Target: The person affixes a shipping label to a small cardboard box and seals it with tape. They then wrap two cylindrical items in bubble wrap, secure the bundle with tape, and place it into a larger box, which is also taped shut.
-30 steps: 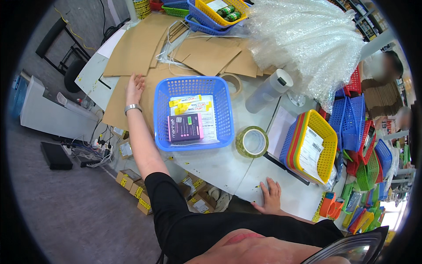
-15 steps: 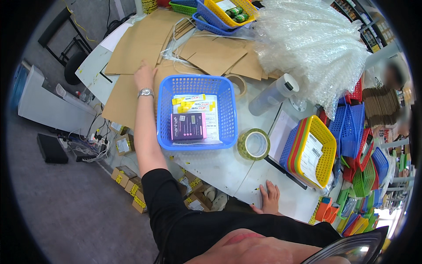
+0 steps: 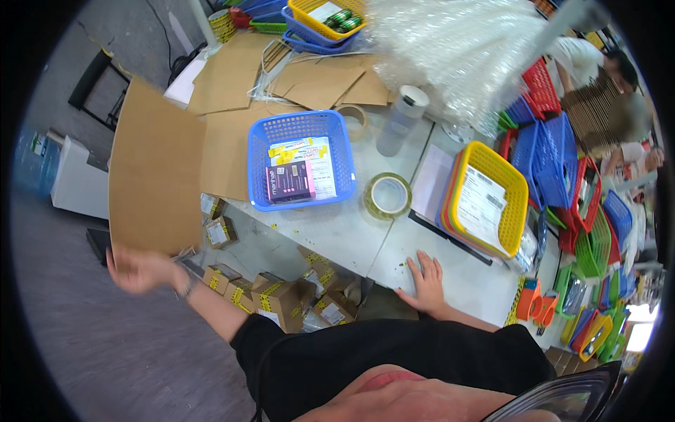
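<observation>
My left hand [image 3: 144, 269] grips the lower edge of a flat brown cardboard sheet [image 3: 156, 172], off to the left over the floor. The sheet is tilted up, its right side by the cardboard still on the table. With fingers spread, my right hand [image 3: 425, 283] rests flat on the white tabletop near the front edge. Between them and farther back sits a blue plastic basket [image 3: 301, 121]. Inside it lie a dark box with pink edges [image 3: 290, 181], several yellow sachets [image 3: 299, 150] and a printed paper [image 3: 322, 184].
A tape roll [image 3: 388, 196], a clear bottle [image 3: 402, 123] and stacked baskets [image 3: 517, 200] stand right of the blue basket. Bubble wrap [image 3: 450, 49] is heaped behind. Taped cartons [image 3: 278, 299] lie on the floor below. Other people [image 3: 619, 91] are at the far right.
My left hand has moved from the cardboard pile down and left, pulling a sheet off the table's left side. My right hand stays on the tabletop. The view has shifted somewhat.
</observation>
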A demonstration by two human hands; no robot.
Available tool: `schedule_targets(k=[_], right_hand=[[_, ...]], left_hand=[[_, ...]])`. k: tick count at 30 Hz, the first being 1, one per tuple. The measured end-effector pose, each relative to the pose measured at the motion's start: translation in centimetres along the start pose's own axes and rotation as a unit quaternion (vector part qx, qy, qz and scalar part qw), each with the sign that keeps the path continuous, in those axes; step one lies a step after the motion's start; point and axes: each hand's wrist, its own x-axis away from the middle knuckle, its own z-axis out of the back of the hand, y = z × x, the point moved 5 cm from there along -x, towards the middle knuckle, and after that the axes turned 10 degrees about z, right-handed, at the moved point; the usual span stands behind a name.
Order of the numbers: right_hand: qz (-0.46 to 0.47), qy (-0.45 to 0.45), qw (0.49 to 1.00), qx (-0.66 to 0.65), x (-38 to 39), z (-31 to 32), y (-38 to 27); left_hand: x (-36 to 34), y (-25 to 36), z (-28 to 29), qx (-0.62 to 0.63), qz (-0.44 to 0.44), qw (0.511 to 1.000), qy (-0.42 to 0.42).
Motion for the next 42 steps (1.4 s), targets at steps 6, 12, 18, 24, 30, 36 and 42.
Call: schedule_targets(k=[6, 12, 18, 24, 30, 36, 42], right_hand=[[0.027, 0.195, 0.969, -0.148, 0.5, 3.0, 1.1], [0.284, 0.349, 0.776, -0.443, 1.4, 26.2, -5.0], [0.482, 0.372, 0.702, -0.370, 13.5, 37.4, -11.6], [0.481, 0.387, 0.731, -0.291, 20.4, 39.8, -12.6], [0.481, 0.427, 0.727, -0.241, 23.4, 39.9, -11.1], [-0.044, 0.617, 0.774, -0.135, 25.9, 29.9, 3.1], [-0.237, 0.575, 0.726, -0.294, 21.0, 20.5, 12.0]], left_hand=[[2.7, 9.7, 13.1, 0.000, 0.122, 0.991, -0.059], [2.5, 17.9, 17.5, 0.194, 0.012, 0.973, -0.127], [8.1, 23.7, 14.5, 0.396, 0.148, 0.866, -0.267], [25.1, 31.7, 12.2, 0.409, 0.239, 0.783, -0.404], [34.8, 33.1, 13.4, 0.442, 0.268, 0.683, -0.516], [35.4, 35.8, 12.8, 0.370, 0.294, 0.666, -0.576], [35.5, 35.9, 13.9, 0.356, 0.423, 0.589, -0.589]])
